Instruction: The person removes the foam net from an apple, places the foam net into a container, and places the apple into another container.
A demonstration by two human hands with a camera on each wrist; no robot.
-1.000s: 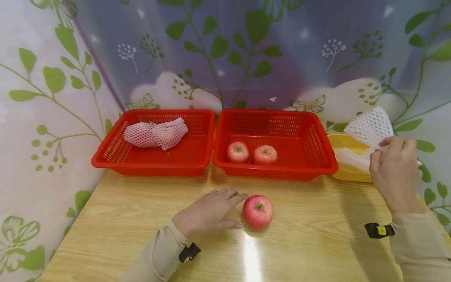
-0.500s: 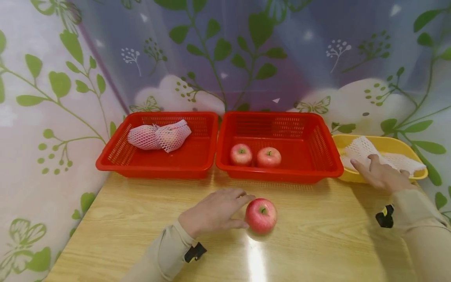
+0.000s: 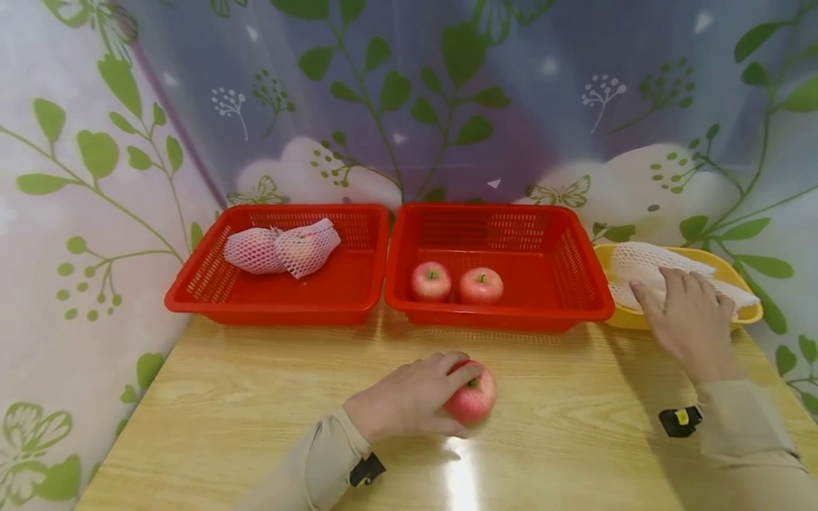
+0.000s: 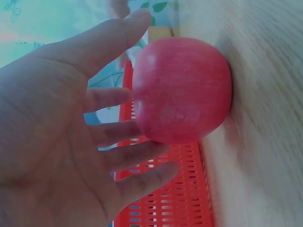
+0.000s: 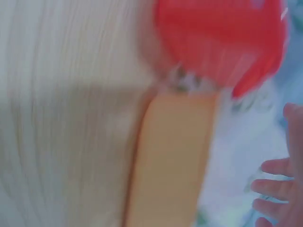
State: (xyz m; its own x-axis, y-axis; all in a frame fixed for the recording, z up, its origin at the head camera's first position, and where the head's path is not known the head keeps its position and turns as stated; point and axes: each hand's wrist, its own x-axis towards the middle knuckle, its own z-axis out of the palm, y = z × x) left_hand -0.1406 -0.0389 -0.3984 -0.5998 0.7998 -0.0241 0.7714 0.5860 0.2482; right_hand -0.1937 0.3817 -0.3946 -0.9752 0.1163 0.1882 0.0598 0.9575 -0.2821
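A red apple stands on the wooden table in front of the middle red basket. My left hand is at the apple's left side, its fingers reaching over the top. In the left wrist view the palm faces the apple, fingers spread and not wrapped round it; whether they touch cannot be told. At the right, my right hand hovers over a yellow basket with white foam nets inside. Its fingers are extended and hold nothing; the blurred right wrist view shows them spread beside the yellow basket.
The left red basket holds two apples in foam nets. Two bare apples lie in the middle red basket. All the baskets line the back of the wooden table, against a leaf-patterned curtain.
My right hand has let go of a foam net, which now lies in the yellow basket, and has drawn up slightly. My left hand has moved right, over the apple.
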